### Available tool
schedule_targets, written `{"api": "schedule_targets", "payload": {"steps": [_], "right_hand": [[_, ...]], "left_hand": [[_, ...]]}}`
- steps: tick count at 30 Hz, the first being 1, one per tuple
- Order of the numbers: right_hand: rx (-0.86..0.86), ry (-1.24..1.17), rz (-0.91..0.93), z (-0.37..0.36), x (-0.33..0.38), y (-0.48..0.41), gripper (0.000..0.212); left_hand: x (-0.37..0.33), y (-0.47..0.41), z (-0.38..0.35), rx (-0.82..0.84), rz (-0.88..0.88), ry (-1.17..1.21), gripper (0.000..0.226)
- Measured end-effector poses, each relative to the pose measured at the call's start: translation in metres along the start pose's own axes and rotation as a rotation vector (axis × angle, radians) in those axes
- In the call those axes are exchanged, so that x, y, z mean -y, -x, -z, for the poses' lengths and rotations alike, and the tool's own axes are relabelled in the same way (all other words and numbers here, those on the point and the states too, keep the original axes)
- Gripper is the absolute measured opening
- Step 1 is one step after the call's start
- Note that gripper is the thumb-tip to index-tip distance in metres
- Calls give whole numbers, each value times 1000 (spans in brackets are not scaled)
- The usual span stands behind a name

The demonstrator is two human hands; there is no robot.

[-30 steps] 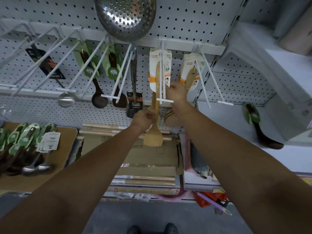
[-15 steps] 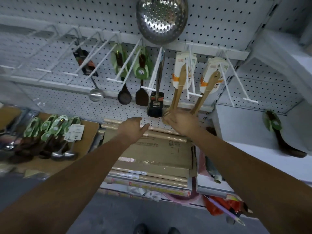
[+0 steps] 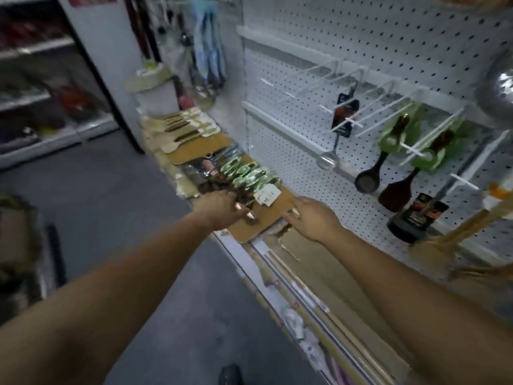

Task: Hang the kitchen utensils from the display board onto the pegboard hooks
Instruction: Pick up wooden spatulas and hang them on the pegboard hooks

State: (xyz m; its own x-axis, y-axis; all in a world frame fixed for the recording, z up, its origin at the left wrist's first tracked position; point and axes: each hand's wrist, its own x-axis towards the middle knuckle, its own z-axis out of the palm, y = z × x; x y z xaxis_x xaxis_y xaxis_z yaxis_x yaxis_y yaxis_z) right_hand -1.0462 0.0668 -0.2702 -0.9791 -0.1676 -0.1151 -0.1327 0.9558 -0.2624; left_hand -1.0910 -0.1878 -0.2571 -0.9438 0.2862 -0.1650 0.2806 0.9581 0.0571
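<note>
1. The left hand (image 3: 219,207) is laid against the metal spoons (image 3: 245,212) on the brown display board (image 3: 244,232); a grip cannot be confirmed (motion blur).
2. The right hand (image 3: 312,218) is held open, fingers stretched over the board's edge.
3. A white tag (image 3: 267,194) is attached; its writing cannot be read.
4. A ladle (image 3: 327,159) is hung on the pegboard (image 3: 305,168).

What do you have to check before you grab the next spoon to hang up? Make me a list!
1. Utensils waiting on the brown board: ok, green-carded utensils and shiny spoons lie there.
2. Left hand has a grip on a spoon: cannot tell, its fingers reach the spoons but blur hides them.
3. Right hand free: ok, fingers straight over the board's near edge.
4. Bare hooks on the pegboard: ok, several hold nothing.
5. Spoon's hanging hole: cannot tell, too blurred.
</note>
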Motion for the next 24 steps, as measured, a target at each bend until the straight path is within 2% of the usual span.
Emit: {"api": "schedule_targets", "payload": {"steps": [5,11,18,24], "right_hand": [[-4,60,200,-8,100,-69,60],[26,113,359,-45,227,-159,60],[101,89,351,-81,339,-252,58],[114,117,340,-93,392,-340,59]], "left_hand": [[103,25,-2,8,184,49,72],[240,29,-8,2,281,74,76],[381,6,-18,26,341,115,80],[466,-41,-5,63,326,127,84]]}}
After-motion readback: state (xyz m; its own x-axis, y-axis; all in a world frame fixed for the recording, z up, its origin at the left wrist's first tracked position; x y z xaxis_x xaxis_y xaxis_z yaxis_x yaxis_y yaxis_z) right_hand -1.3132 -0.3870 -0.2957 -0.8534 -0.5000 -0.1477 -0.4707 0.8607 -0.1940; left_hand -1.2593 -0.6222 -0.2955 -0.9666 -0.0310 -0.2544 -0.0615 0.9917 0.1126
